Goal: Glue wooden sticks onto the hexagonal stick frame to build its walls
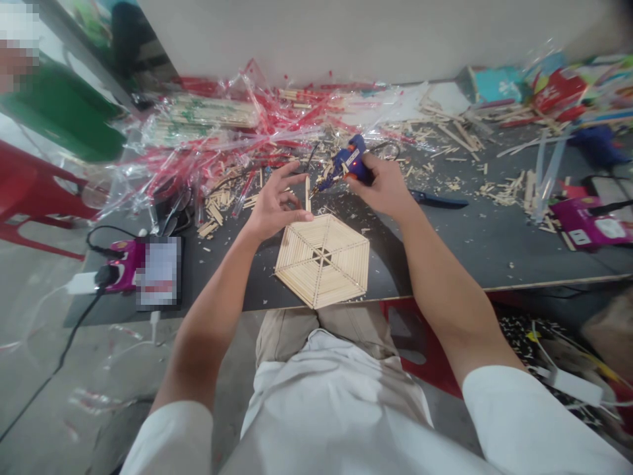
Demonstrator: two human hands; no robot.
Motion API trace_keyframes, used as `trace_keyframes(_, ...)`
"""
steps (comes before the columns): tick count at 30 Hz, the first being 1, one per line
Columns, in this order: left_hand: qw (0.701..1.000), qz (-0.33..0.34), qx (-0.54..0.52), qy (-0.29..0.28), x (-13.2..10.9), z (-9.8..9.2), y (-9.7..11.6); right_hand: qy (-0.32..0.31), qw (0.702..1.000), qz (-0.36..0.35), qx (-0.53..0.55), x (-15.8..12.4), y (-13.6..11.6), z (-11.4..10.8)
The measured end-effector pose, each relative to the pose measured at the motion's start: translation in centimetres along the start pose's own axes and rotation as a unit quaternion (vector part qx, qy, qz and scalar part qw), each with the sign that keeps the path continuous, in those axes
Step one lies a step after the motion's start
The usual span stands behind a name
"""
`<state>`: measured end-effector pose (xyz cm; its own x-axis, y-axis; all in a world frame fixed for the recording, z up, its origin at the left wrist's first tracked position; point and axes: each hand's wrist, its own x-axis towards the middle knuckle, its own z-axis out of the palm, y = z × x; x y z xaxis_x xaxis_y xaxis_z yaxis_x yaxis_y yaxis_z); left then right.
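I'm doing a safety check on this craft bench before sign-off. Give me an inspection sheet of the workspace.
Surface: dark board, sprinkled with wood chips.
Job's things: stick hexagon flat at the near edge; stick upright at its far edge; blue glue gun, red light showing.
Clutter: crumpled plastic wrap and stick scraps across the far side.
Grips: left hand pinches the stick; right hand shut on the glue gun, nozzle toward the stick.
Cables: black cable trails to the floor from a purple power strip.
Surroundings: red chair left, pale wall behind.
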<state>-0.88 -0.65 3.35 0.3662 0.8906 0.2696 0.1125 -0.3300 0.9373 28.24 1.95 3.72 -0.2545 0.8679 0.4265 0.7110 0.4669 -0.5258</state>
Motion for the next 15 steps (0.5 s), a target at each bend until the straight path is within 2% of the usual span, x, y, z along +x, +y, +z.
trace_keyframes(6,1.0,-0.014,0.007,0.004,0.1,-0.1,-0.7,-0.023,0.998,0.051,-0.031,0.1,0.6,0.2)
trace_keyframes(9,1.0,-0.021,0.017,-0.006,0.0,-0.1,-1.1,0.019,0.998,0.041,-0.046,-0.2,-0.3,0.0)
trace_keyframes(11,1.0,-0.024,0.013,-0.016,0.0,-0.1,-1.3,0.037,0.998,-0.02,-0.037,-0.4,-1.6,0.0)
trace_keyframes(15,0.999,-0.017,-0.025,-0.039,0.0,-0.2,-1.7,-0.015,0.98,-0.197,0.022,-0.8,-4.4,0.8)
